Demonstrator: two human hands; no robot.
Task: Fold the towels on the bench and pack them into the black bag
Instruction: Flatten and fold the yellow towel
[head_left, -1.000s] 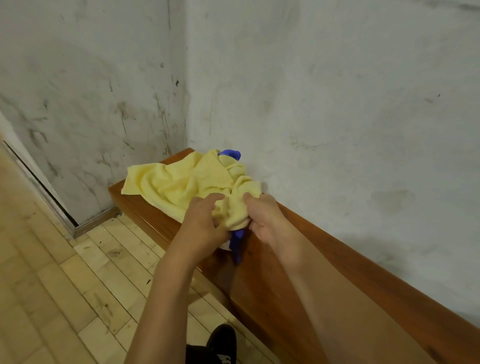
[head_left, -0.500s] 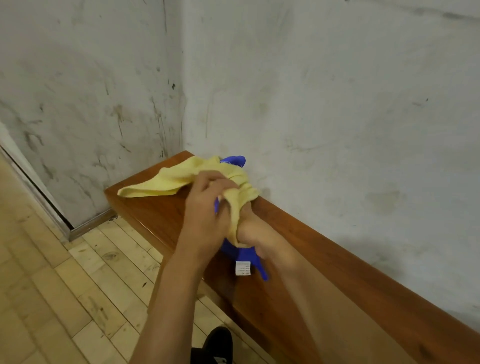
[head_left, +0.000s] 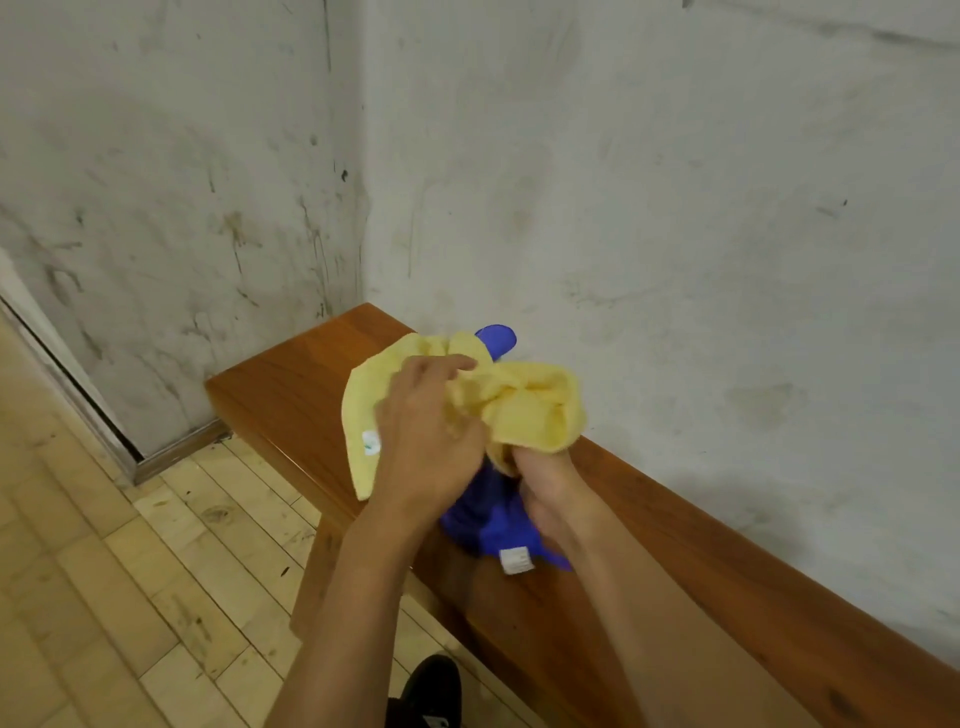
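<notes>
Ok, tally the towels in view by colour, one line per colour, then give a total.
Yellow towel: 1, bunched up and gripped by the left hand and the right hand.
Blue towel: 1, lying on the bench beneath the yellow one, white tag showing.
Total: 2 towels.

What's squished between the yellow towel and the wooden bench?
A blue towel lies between the yellow towel and the bench in the head view, poking out behind and in front.
</notes>
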